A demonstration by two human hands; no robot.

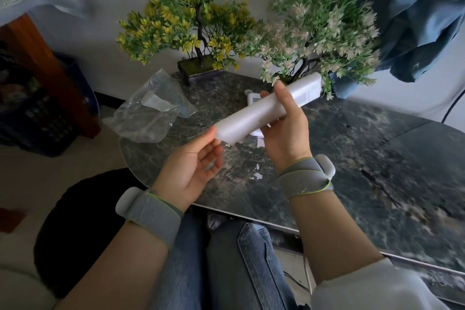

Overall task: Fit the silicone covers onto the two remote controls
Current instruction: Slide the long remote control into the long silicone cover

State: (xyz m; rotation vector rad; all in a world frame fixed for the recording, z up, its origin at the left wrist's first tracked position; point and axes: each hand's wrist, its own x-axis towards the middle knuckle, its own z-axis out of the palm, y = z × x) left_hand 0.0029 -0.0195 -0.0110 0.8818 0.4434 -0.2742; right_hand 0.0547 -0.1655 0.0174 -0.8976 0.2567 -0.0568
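A long white remote control inside a translucent silicone cover [254,112] is held above the dark marble table [352,158], slanting from lower left to upper right. My right hand [284,131] grips its middle from below, thumb and fingers wrapped around it. At the lower end, my left hand [193,166] pinches the cover's edge with thumb and fingers. A second white remote [253,100] lies on the table behind, mostly hidden by the held one and my right hand.
An empty clear plastic bag [148,113] lies at the table's left edge. Two potted artificial trees [191,17] [317,30] stand at the back. A dark basket [32,118] sits on the floor at left, and blue cloth [407,15] hangs at upper right.
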